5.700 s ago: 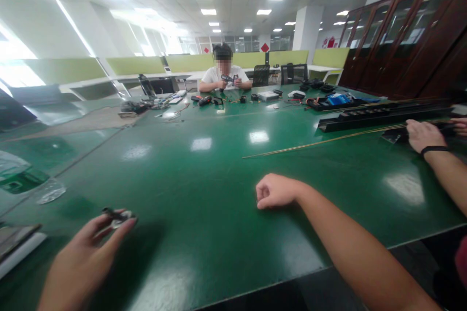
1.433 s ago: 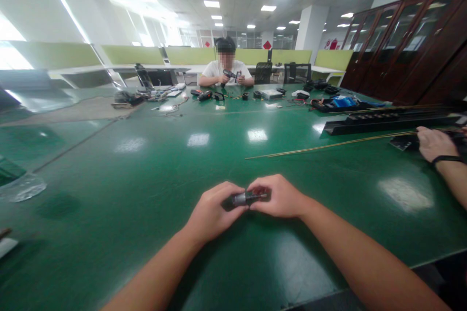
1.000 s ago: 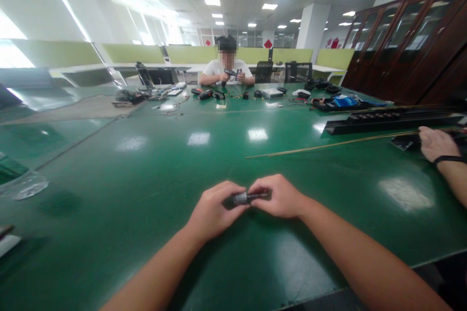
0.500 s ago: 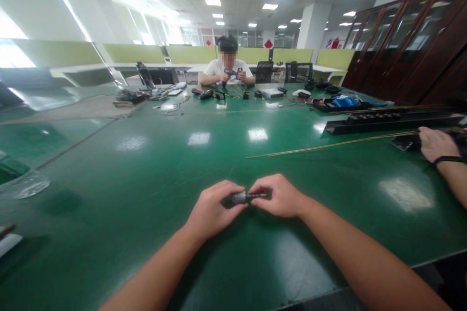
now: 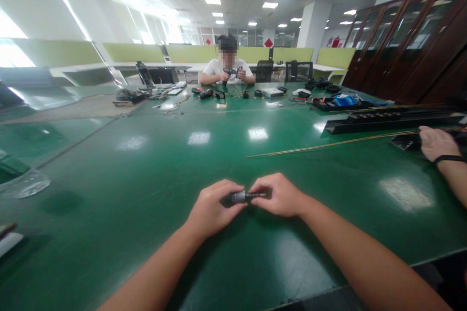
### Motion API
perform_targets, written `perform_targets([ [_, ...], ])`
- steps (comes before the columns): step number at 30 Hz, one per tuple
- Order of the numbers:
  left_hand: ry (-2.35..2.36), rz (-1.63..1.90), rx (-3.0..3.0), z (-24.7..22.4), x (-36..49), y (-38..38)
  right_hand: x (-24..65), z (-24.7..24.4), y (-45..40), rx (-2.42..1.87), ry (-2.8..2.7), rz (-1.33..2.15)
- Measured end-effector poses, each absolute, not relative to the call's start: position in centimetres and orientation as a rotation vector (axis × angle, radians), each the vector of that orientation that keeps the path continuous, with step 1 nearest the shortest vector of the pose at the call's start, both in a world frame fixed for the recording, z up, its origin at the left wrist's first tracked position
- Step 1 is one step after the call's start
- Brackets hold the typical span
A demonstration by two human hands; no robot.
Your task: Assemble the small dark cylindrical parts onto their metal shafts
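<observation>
Low over the green table, my left hand has its thumb and fingers closed around a small silver-grey cylinder. From the cylinder's right end a thin dark shaft points to the right, roughly level. My right hand pinches this shaft between thumb and fingertips, close beside the left fingertips. Both parts lie in one line, and the fingers cover some of them. Whether the shaft is fixed in the cylinder I cannot tell.
Thin brass-coloured rods lie ahead on the green table. At right, another person's hand rests on black rails. Across the table, a person in a white shirt holds a power drill. A clear plastic container is at left.
</observation>
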State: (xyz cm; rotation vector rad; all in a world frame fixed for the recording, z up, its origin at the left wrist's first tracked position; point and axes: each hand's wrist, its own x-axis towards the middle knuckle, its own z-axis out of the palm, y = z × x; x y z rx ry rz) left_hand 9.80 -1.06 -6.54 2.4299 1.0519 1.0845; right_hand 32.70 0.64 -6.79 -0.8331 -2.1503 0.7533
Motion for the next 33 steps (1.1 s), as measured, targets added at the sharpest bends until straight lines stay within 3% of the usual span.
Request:
perform_targets([
  [33,1.077,1.09,2.448,-6.33,9.68,-1.02,32.72,-6.89,0.74,-0.96,-2.133,0.742],
])
